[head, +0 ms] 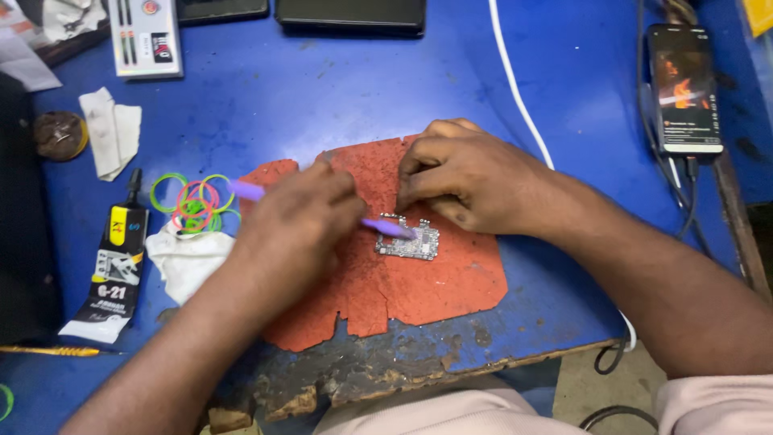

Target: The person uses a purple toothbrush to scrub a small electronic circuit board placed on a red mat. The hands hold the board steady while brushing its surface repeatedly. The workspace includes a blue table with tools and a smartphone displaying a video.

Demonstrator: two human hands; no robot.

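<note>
A small phone circuit board (411,241) lies on a worn red mat (435,282) in the middle of the blue worktable (282,97). My left hand (294,225) grips a purple brush-like tool (385,228) whose tip rests on the board's left edge. The tool's other end (244,190) sticks out past my knuckles. My right hand (471,181) is curled with its fingertips pressing down at the board's upper edge, holding it in place.
Coloured rubber bands (196,203), a glue tube (109,278) and white cloths (111,129) lie at the left. A lit phone (684,89) sits at the far right beside a white cable (519,97). The table's front edge (403,370) is chipped.
</note>
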